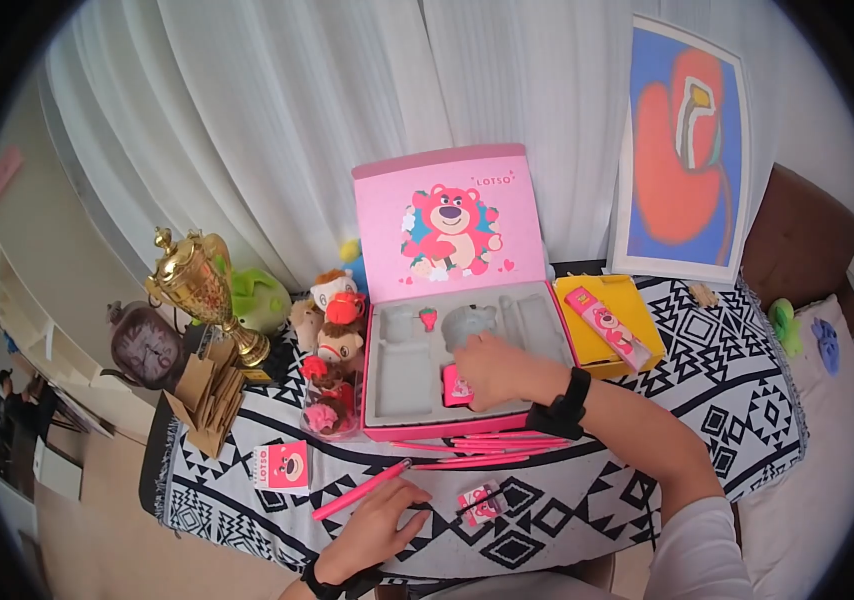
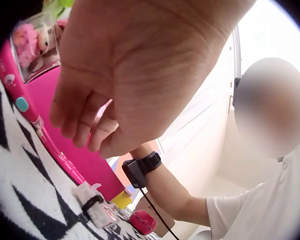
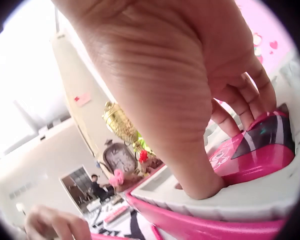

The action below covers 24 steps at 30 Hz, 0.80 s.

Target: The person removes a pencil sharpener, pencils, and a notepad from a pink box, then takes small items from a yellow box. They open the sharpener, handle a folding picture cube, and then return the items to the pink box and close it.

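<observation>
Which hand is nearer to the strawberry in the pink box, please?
Right. The right hand is in the pink box, close to the strawberry; the left hand is farther, outside the box.

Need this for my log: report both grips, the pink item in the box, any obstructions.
Right grip on pink item, within gray tray. Left grip empty, beside thick pink pen. Pink sticks before box; nothing seen blocking.

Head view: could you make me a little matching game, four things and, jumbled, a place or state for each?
Things:
1. Right hand
2. Gold trophy
3. Long pink pack
4. Large bear picture

Places or states:
A. On the yellow tray
B. On the raised lid
C. Gripping a pink item
D. Beside the clock

Pairs: 1-C, 2-D, 3-A, 4-B
</observation>
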Motion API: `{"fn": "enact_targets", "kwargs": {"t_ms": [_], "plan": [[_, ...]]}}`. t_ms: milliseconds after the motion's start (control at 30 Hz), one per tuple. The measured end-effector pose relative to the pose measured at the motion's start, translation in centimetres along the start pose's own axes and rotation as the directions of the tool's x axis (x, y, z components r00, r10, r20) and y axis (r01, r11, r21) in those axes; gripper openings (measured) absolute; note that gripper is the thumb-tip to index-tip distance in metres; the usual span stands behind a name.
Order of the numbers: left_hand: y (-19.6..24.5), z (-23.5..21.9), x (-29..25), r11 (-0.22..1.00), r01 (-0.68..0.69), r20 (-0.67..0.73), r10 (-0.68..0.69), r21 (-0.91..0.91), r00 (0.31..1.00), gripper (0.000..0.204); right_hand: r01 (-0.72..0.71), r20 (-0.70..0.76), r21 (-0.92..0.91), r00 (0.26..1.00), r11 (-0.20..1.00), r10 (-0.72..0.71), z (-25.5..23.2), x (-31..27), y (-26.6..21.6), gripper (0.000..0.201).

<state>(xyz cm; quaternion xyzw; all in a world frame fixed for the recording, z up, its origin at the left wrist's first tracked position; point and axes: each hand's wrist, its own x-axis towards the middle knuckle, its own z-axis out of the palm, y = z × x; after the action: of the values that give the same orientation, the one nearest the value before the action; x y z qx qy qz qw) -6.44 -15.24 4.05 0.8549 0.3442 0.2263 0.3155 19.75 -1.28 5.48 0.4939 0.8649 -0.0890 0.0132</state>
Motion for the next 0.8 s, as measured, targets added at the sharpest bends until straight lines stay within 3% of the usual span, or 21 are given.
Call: {"fn": "enact_targets", "kwargs": {"t_ms": [67,133,267,333,467,567,633,700,733,800], "plan": [[-0.2,0.6,0.1,0.999,0.0,-0.005,0.0,-0.034,1.0,0.022,-0.038,0.045,0.013,0.998,0.999,0.038,-0.4,0.0,0.3,0.06],[-0.1,1.0,0.2,0.998,0.002,-0.009,-0.003,-0.064,1.0,0.022,0.01,-0.096,0.131,0.995,0.991,0.003,0.2,-0.2,1.4,0.065],[0.1,1.5,0.5,0.997,-0.072,-0.023,0.073,0.04,0.997,0.025,0.041,-0.198,0.147,0.98,0.988,-0.011,-0.3,-1.1,1.1,0.066],[0.0,1.5,0.6,0.994,-0.089,-0.025,0.09,0.058,0.996,0.026,0.024,-0.31,0.317,0.947,0.948,0.08,-2.5,-2.5,-0.8,0.067],[-0.5,1.9,0.1,0.991,0.008,-0.043,-0.014,-0.13,0.999,0.025,0.068,-0.315,0.432,0.946,0.899,0.08,-5.5,-3.8,-4.2,0.067],[-0.9,2.8,-0.1,0.988,-0.005,-0.092,-0.009,-0.152,0.996,0.025,0.329,-0.289,0.35,0.929,0.877,-0.233,-3.7,-3.4,-8.1,0.064],[-1.1,3.1,-0.8,0.963,0.215,-0.019,-0.222,-0.164,0.975,0.026,0.407,-0.269,0.326,0.905,0.853,-0.329,-1.4,-2.4,-10.6,0.064],[-1.3,3.2,-2.0,0.93,0.271,-0.029,-0.287,-0.247,0.958,0.022,0.441,-0.234,0.218,0.89,0.871,-0.392,0.1,-1.4,-12.8,0.066],[-1.5,3.0,-2.8,0.851,0.337,-0.047,-0.387,-0.402,0.921,0.023,0.447,-0.233,0.219,0.887,0.867,-0.399,1.0,-0.8,-13.4,0.066],[-2.3,2.6,-4.9,0.687,0.367,-0.079,-0.525,-0.627,0.847,0.022,0.516,-0.412,0.274,0.825,0.811,-0.386,2.5,0.5,-14.4,0.068]]}}
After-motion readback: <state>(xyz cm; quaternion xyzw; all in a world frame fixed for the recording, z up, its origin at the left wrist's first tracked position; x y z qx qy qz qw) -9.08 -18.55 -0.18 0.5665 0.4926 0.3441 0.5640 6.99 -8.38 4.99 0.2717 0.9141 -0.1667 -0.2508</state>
